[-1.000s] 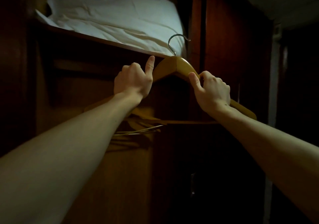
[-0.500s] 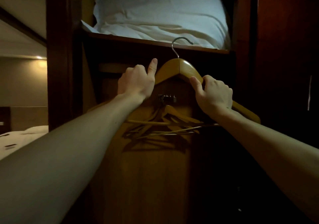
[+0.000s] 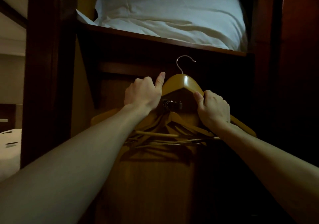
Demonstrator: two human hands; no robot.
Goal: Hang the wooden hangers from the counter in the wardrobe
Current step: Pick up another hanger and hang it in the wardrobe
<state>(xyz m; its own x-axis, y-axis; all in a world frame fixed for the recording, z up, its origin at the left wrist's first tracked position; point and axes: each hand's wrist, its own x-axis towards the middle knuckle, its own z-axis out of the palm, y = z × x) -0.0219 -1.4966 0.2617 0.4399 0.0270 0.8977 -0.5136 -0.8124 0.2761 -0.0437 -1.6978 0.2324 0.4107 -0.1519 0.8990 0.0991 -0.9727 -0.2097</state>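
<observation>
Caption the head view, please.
The left hand and right hand hold a wooden hanger, hook free, above hangers hung below the pillow shelf.

Both hands hold one wooden hanger up inside the dark wardrobe. The left hand grips its left arm, fingers curled and thumb pointing straight up beside the peak; the right hand is wrapped round the right arm, thumb lying along the wood. The hanger's metal hook stands free in the air, just below the shelf — touching nothing. White bedding lies piled on that shelf. Between the two wrists a short metal fitting shows, and under it a cluster of other wooden hangers hangs crowded together, arms overlapping — their count is hard to tell in the gloom.
</observation>
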